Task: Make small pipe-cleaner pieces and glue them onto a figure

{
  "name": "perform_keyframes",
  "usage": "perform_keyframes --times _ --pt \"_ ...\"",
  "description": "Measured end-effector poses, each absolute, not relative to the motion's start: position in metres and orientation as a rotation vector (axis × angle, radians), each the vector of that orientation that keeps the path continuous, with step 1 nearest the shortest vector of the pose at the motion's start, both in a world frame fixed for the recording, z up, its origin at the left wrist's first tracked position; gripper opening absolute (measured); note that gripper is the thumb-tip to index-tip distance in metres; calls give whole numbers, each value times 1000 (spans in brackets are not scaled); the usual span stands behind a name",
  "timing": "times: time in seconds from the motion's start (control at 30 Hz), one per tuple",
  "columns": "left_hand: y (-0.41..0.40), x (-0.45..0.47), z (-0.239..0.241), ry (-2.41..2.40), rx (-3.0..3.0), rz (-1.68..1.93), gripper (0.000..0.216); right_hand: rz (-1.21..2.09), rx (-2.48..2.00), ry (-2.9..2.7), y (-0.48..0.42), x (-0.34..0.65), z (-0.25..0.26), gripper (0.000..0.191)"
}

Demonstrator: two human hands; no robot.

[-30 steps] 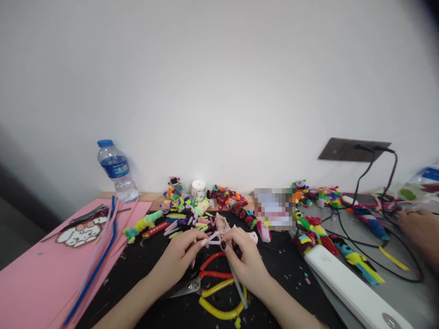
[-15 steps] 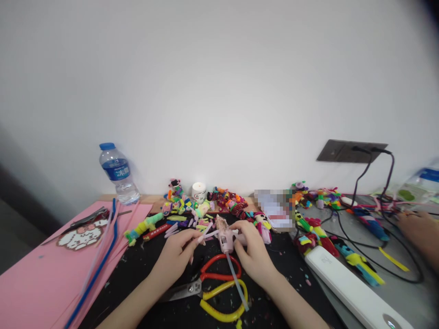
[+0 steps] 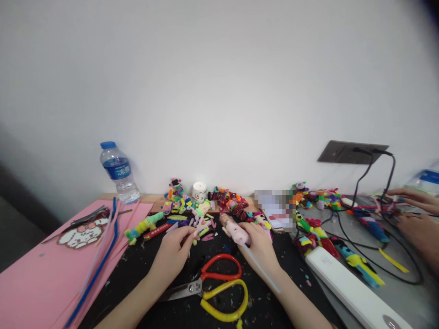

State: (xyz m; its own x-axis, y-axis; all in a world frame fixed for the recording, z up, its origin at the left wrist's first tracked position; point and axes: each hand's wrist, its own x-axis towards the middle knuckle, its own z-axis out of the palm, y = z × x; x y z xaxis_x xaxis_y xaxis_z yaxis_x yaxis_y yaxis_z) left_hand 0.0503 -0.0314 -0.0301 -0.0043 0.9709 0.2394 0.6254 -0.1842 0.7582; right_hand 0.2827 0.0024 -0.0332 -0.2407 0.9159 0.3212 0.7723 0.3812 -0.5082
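My right hand (image 3: 259,246) is wrapped round a small pale pink hot glue gun (image 3: 236,233), its stained nozzle pointing away from me. A clear glue stick (image 3: 262,268) trails out of its back over my wrist. My left hand (image 3: 174,251) is closed in a pinch on a short pale lilac pipe cleaner piece (image 3: 198,225), partly hidden by the fingers. Just beyond it are more cut pipe cleaner pieces (image 3: 206,228) in several colours. Between my forearms lie scissors (image 3: 223,310) with one red and one yellow handle, blades toward the left.
Pink sheets (image 3: 30,274) with blue and lilac pipe cleaners (image 3: 92,288) cover the left side. A water bottle (image 3: 120,171), paper cup (image 3: 199,192) and phone (image 3: 276,214) stand or lie near the wall. Right are a white device (image 3: 356,288), black cables (image 3: 346,242) and another person's hands (image 3: 416,224).
The glue gun has turned in my right hand, its back end swinging right and its nozzle away from the lilac piece. My left hand has shifted slightly left. Another person's second hand has appeared.
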Motion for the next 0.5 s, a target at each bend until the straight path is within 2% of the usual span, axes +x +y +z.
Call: perform_keyframes --times 0.17,0.3,0.5 --pt "-34 52 -27 1654 1926 1034 25 674 -1324 -1911 -1 280 -20 11" --pt "-38 54 -24 1635 1995 1052 23 899 -1141 -1944 -8 275 -16 16" --pt "-41 56 -25 1595 2063 1064 21 918 -1111 -1979 -7 273 -21 20"
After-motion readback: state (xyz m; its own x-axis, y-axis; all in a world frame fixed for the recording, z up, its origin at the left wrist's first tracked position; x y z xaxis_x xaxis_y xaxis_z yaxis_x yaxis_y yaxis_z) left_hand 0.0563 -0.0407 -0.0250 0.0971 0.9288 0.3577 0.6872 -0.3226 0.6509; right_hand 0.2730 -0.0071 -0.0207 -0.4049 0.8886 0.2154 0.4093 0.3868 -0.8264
